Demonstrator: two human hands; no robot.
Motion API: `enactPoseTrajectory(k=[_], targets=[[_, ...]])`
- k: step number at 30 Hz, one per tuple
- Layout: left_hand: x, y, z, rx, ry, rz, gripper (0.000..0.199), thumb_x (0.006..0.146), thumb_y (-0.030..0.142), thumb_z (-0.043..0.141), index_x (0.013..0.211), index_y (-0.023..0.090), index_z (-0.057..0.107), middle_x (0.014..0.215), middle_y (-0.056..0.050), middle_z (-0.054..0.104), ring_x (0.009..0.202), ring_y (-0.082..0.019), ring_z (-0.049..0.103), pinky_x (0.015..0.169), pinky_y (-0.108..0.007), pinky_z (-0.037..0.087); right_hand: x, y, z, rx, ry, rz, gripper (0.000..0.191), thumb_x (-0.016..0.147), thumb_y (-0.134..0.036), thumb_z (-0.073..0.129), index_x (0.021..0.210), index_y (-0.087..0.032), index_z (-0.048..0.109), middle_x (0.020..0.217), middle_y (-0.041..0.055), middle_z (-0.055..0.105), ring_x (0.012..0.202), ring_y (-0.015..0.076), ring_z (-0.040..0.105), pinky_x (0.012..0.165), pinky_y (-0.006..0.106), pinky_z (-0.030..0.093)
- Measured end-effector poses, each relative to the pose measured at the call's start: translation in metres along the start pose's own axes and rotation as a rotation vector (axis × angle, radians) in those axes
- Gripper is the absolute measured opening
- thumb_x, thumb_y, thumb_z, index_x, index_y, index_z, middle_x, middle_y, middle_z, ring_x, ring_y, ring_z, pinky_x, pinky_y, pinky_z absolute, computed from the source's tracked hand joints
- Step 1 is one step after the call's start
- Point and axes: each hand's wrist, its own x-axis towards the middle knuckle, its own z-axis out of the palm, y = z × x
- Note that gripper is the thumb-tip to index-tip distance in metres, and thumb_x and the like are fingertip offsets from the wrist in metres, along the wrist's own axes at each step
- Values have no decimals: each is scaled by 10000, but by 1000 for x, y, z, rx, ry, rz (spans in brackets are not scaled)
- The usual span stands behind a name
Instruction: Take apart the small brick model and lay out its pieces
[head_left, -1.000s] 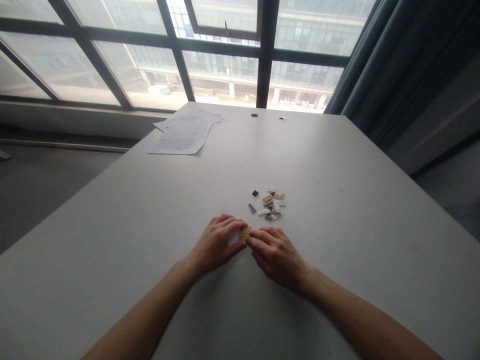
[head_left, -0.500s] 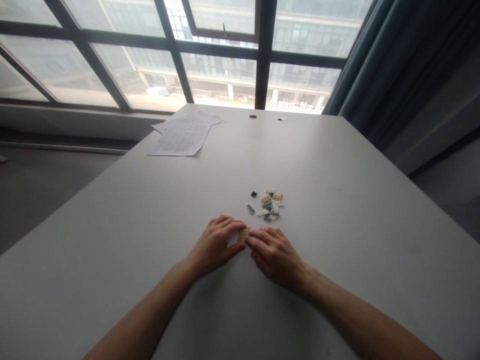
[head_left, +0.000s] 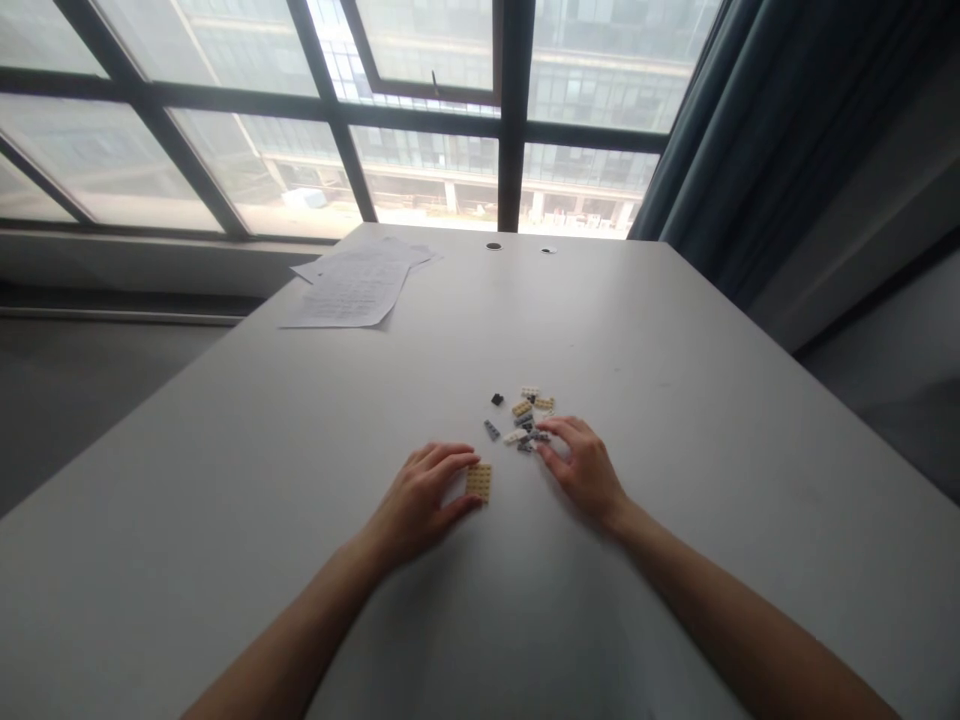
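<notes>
A tan studded building-brick plate (head_left: pixel 478 483) lies on the table, its top and bottom edges between the thumb and fingers of my left hand (head_left: pixel 421 500). My right hand (head_left: pixel 585 470) is at the right side of a small pile of bricks, thumb and fingers apart. Between its fingertips sits a small grey piece (head_left: pixel 541 436), still among the others; whether the fingers touch it I cannot tell. The pile also holds tan bricks, such as a tan brick (head_left: pixel 522 409), plus white and dark pieces. A grey brick (head_left: pixel 491 430) and a black piece (head_left: pixel 497 399) lie just left of it.
Printed sheets of paper (head_left: pixel 349 290) lie at the far left of the white table (head_left: pixel 660 340). Two round holes, including a cable hole (head_left: pixel 493 246), are near its far edge. Beyond stand a large window and a blue curtain (head_left: pixel 697 170) on the right.
My right hand has left the tan plate and moved up and right to the brick pile. My left hand stays at the plate, which shows more now. The camera view has shifted slightly.
</notes>
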Motion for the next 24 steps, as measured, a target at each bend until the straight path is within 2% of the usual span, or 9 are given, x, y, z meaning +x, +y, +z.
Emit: enactPoseTrajectory(k=[3, 6, 10, 14, 19, 24], targets=[[-1, -2, 0, -17, 4, 9, 297, 875, 361, 568, 1136, 222, 586, 1185, -99, 612, 1084, -239, 549, 949, -406, 431, 26, 25, -6, -152, -44, 93, 279, 840, -143, 530, 1091, -177, 648, 1080, 80, 647, 1008, 207, 573, 916, 364, 451], [-1, -4, 1, -21, 7, 12, 282, 890, 341, 544, 1141, 218, 580, 1182, -103, 609, 1085, -238, 544, 950, -410, 432, 46, 37, -7, -203, -79, 95, 282, 851, -148, 530, 1097, -185, 665, 1087, 80, 651, 1016, 204, 567, 925, 345, 433], [-2, -5, 2, -22, 10, 19, 272, 887, 334, 546, 1131, 220, 583, 1174, -101, 612, 1073, -236, 550, 943, -405, 438, 59, 35, -1, -258, -110, 102, 166, 836, -248, 600, 947, -211, 719, 1014, 71, 665, 967, 210, 573, 884, 324, 437], [-2, -4, 2, -22, 28, 28, 259, 886, 324, 544, 1118, 219, 589, 1160, -97, 619, 1064, -233, 553, 931, -399, 444, 69, 31, 5, -304, -108, 167, 111, 810, -253, 622, 802, -199, 719, 934, 78, 663, 900, 201, 585, 823, 304, 445], [-1, -4, 2, -21, 28, 31, 254, 888, 315, 538, 1115, 215, 591, 1155, -98, 621, 1057, -230, 555, 923, -395, 449, 76, 32, 6, -283, -126, 205, 79, 765, -227, 646, 743, -184, 709, 878, 80, 661, 819, 198, 602, 769, 296, 444], [0, -3, 2, -22, 45, 31, 250, 884, 315, 536, 1105, 216, 597, 1137, -97, 632, 1046, -230, 565, 919, -393, 458, 72, 31, 4, -189, -139, 179, 58, 744, -204, 659, 774, -176, 700, 847, 48, 662, 753, 154, 599, 748, 264, 439]])
